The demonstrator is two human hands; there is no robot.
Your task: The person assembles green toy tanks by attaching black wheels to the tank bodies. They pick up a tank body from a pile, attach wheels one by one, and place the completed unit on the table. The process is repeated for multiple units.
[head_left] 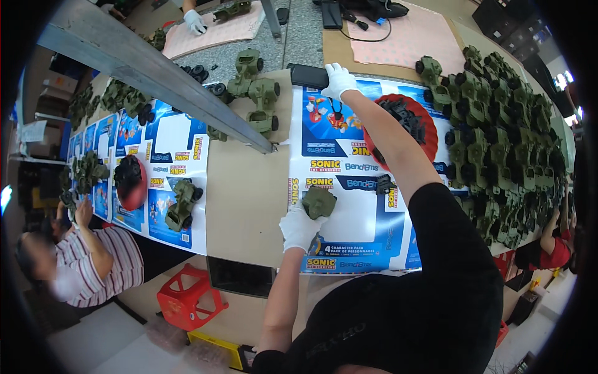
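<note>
Two white-gloved hands are working at a bench (249, 206) covered with printed blue-and-white card sheets (361, 218). Near the front edge, the left hand (299, 227) is closing its fingers around a green toy vehicle body (319, 202) resting on a sheet. Farther back, the right hand (340, 81) is reaching across and appears to be gripping a flat black object (308, 76). Toward the bench's right end, green toy trucks (498, 137) are standing in a dense mass beside a red bowl of black parts (405, 124).
</note>
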